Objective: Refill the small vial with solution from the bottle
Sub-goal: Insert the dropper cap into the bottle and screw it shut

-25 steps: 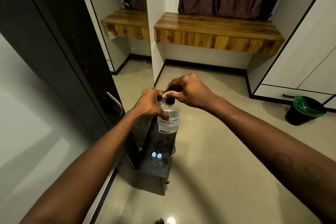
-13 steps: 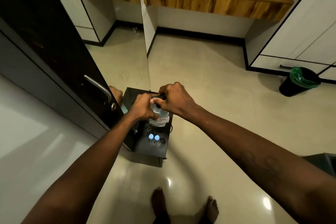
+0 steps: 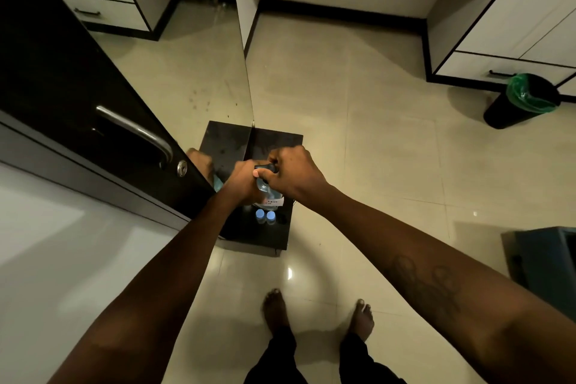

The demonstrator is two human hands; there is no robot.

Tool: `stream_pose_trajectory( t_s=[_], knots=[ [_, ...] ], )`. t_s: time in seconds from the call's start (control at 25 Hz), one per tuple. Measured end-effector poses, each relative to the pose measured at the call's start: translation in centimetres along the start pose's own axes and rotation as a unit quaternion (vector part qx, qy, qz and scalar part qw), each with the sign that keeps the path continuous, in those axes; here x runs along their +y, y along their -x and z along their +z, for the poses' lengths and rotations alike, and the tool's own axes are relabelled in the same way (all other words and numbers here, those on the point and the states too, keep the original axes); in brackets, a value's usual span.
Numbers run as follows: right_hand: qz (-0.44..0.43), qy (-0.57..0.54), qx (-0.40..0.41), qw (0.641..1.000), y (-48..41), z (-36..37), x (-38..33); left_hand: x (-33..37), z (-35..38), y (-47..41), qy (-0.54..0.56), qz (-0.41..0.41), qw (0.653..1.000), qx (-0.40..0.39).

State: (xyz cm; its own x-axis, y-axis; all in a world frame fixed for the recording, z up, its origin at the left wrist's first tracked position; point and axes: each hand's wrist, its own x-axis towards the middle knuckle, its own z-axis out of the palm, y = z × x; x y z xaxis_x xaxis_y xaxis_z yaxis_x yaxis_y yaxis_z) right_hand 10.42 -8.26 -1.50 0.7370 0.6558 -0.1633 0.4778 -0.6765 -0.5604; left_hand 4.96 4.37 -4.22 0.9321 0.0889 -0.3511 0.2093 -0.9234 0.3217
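Note:
A clear bottle [image 3: 268, 195] with a white handwritten label and a black cap is held over a small black table [image 3: 282, 140]. My left hand [image 3: 239, 183] wraps the bottle's body. My right hand [image 3: 293, 174] is closed on the black cap at its top. Two small vials with pale blue caps [image 3: 265, 216] stand side by side on the table, just below the bottle and nearer to me. Both vials are capped and untouched.
A mirror [image 3: 187, 72] stands against the table's left side and reflects my hand. A black door with a metal handle [image 3: 137, 131] is at the left. A black bin with a green liner [image 3: 523, 101] stands far right. My bare feet [image 3: 318, 315] are on the tiled floor.
My head has tilted down, so the wooden shelf has left the view and my feet show. Both hands stay on the bottle and its cap above the table.

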Motion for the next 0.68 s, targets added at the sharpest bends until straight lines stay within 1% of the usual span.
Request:
stream_pose_trajectory(
  t_s=[0.2,0.36,0.48,0.6,0.68],
  knots=[
    [0.009,-0.007,-0.009,1.0,0.1,0.7,0.5,-1.0,1.3,-0.3,0.022,-0.016,1.0,0.004],
    [0.015,-0.013,-0.02,1.0,0.1,0.9,0.4,-0.9,1.5,-0.4,0.002,-0.033,0.999,-0.006],
    [0.019,-0.016,-0.031,0.999,0.2,0.8,0.4,-0.8,1.7,-0.2,0.018,-0.042,0.999,-0.008],
    [0.012,-0.023,-0.047,0.999,0.3,0.8,0.4,-0.5,1.5,0.4,-0.003,-0.03,0.999,-0.017],
    [-0.002,-0.028,-0.055,0.998,0.6,0.3,0.4,-0.5,0.7,1.1,0.015,-0.033,0.999,-0.018]
  ],
)
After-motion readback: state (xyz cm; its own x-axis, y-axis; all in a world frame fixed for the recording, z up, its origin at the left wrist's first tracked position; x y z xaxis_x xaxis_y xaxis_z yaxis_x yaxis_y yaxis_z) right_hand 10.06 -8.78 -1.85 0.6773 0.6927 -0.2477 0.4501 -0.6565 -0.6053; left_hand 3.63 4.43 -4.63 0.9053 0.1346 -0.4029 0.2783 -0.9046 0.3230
